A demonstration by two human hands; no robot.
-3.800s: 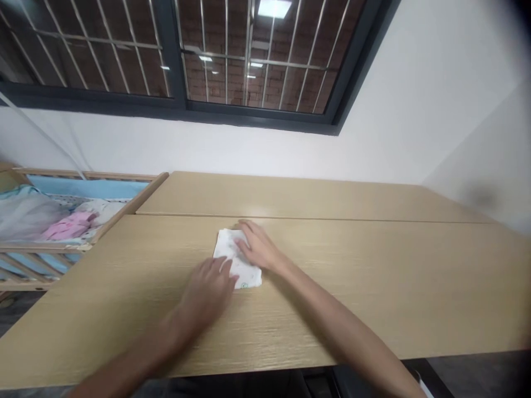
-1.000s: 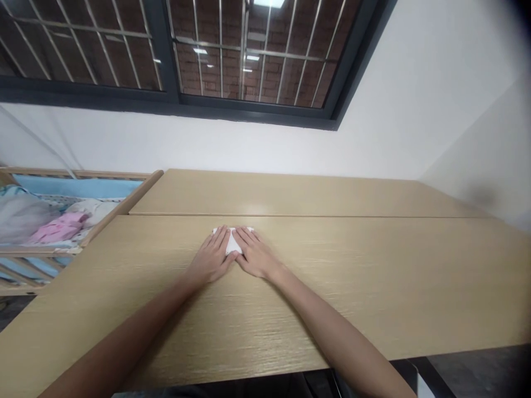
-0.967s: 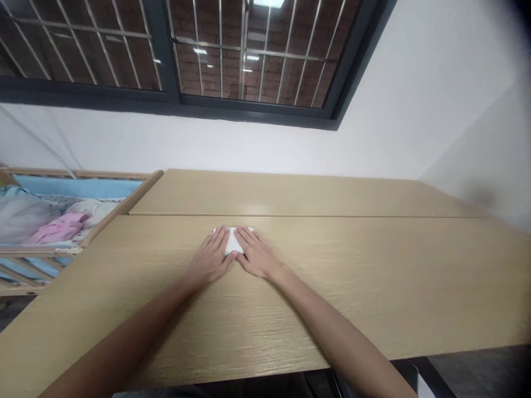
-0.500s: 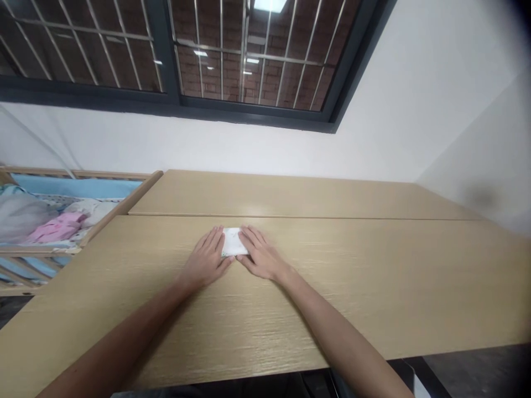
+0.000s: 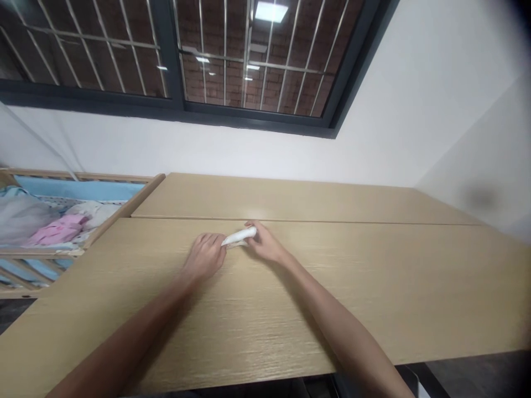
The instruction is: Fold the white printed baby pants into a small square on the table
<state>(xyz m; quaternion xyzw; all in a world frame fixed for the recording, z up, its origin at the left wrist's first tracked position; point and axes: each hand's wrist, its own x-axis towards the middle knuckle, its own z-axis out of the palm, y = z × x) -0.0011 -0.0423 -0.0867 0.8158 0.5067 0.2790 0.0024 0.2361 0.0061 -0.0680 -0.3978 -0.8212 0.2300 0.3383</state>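
Observation:
A small folded white bundle (image 5: 239,236), soft-looking, is between my two hands over the wooden tabletop (image 5: 265,309). Whether it is cloth or a diaper I cannot tell. Its left end tucks under the curled fingers of my left hand (image 5: 204,255), which rests low over the wood. My right hand (image 5: 264,242) pinches the other end between thumb and fingers. That right end is tilted up, and a thin lower edge shows beneath the thicker rolled part.
To the left stands a wooden crib (image 5: 143,194) with blue lining, a pink cloth (image 5: 60,229) and whitish bedding. Behind the table are a white wall (image 5: 249,152) and a dark-framed barred window (image 5: 257,119). A seam runs across the tabletop beyond my hands.
Both hands lay flat on the white bundle before. Now their fingers are curled round its ends, and the right end is raised and turned edge-on.

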